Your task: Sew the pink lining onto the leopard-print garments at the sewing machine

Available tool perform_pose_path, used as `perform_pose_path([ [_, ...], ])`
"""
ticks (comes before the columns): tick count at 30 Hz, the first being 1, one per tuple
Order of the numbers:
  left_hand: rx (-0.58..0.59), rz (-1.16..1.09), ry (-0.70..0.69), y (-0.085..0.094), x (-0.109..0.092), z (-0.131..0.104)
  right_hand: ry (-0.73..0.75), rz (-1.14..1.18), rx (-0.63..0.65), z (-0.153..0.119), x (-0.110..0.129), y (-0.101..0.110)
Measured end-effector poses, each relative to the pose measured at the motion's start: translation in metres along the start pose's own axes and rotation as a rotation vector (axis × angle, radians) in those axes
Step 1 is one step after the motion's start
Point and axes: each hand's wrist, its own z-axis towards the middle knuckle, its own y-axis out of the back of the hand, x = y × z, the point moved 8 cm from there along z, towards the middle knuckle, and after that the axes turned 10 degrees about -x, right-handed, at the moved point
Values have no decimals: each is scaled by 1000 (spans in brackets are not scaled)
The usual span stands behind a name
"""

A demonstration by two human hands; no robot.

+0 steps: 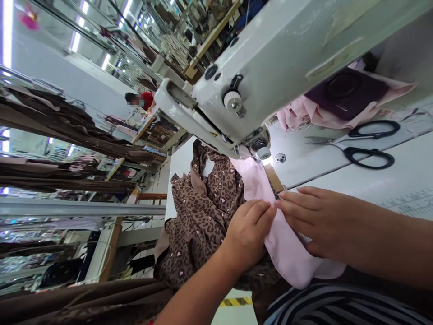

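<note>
A strip of pink fabric point(287, 253) runs from under the needle area of a white sewing machine point(270, 58) toward my lap. My left hand point(248, 232) is closed on this strip, thumb and fingers pinching its edge just in front of the machine's foot. Against the strip's right edge, my right hand point(314, 219) rests with its fingers stretched out, the fingertips touching the cloth close to my left fingertips. A brown leopard-print garment point(216, 198) lies bunched on the left, partly beneath the pink strip. The machine's lamp lights the cloth near the foot; the needle tip is hard to make out.
Black-handled scissors point(368, 144) lie on the machine table point(412, 167) at the right. Behind them a dark purple object point(348, 92) with a round mark rests on pink cloth pieces point(301, 113). Brown garments point(61, 131) hang at the left. A person point(145, 101) sits further back.
</note>
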Motion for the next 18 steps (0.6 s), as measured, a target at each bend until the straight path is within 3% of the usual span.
perform_pose_path([
  [4, 30, 3, 13, 0, 1, 0, -3, -15, -56, 4, -1, 4],
  [12, 59, 84, 12, 5, -2, 13, -32, 35, 4, -2, 0, -1],
  [18, 63, 53, -10, 2, -1, 12, 25, 8, 30, 4, -1, 4],
])
